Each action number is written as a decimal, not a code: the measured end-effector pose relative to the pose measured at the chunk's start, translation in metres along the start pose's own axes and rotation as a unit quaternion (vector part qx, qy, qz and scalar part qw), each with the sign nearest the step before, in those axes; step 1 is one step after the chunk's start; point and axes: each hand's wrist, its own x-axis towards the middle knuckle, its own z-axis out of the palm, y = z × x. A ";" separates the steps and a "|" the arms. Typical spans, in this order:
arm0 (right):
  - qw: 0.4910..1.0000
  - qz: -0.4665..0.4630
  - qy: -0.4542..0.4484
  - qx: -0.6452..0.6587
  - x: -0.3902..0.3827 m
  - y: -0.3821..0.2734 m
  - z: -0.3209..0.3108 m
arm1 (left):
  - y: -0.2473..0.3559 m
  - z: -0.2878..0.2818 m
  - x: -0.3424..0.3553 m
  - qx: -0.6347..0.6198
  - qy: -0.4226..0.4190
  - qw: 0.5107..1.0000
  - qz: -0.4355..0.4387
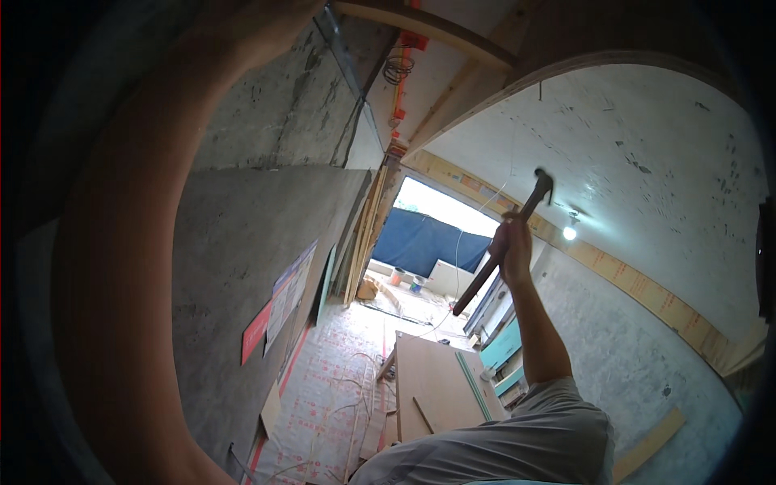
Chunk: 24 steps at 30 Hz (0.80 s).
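Raised in front of me, my right hand is closed around the dark handle of a hammer. The hammer slants, with its head up toward the white ceiling and the handle's end pointing down to the left. Its head looks slightly blurred and stands apart from the wooden edge above. My left arm bends up along the left side to the top edge, where the hand passes out of the picture. Near that wrist runs a wooden batten overhead.
A grey concrete wall stands at left, with posters on it. Below lie a wooden worktable with green strips and a floor covering strewn with cables. A lit bulb hangs at right. Planks lean by the opening.
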 end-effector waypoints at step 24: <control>0.955 -0.125 -0.136 0.230 0.064 -0.146 0.134 | -0.002 0.007 -0.004 -0.052 -0.003 0.999 -0.004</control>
